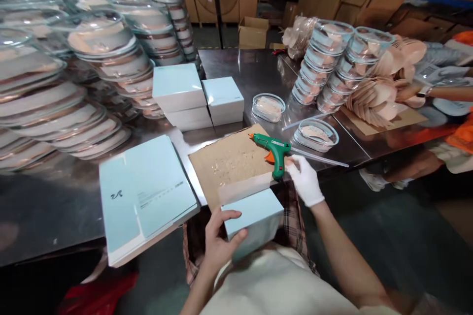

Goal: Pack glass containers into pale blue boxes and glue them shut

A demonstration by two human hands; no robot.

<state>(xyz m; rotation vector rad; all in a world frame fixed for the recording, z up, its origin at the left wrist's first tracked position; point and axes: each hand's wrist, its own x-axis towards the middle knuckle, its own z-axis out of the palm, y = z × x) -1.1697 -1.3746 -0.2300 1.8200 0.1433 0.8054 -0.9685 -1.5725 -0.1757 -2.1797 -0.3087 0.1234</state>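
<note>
My bare left hand (221, 236) grips the left end of a light blue box (254, 211), fingers on its top and thumb on the near side. The box is at the table's front edge, over my lap. A white glove covers my right hand (306, 179); its fingers reach out by the handle of a green glue gun (275, 147), and I cannot tell whether they touch it. The glue gun lies with its orange nozzle pointing left on a brown cardboard sheet (236, 157) spotted with dried glue. A white strip (246, 188) lies between box and cardboard.
Flat light blue cartons (148, 187) lie at left, with finished blue boxes (185, 86) behind. Tall stacks of clear-lidded oval containers (107, 54) lean at far left. Single containers (268, 107) and glue sticks (320, 156) lie right. A co-worker's arm (443, 92) reaches in at right.
</note>
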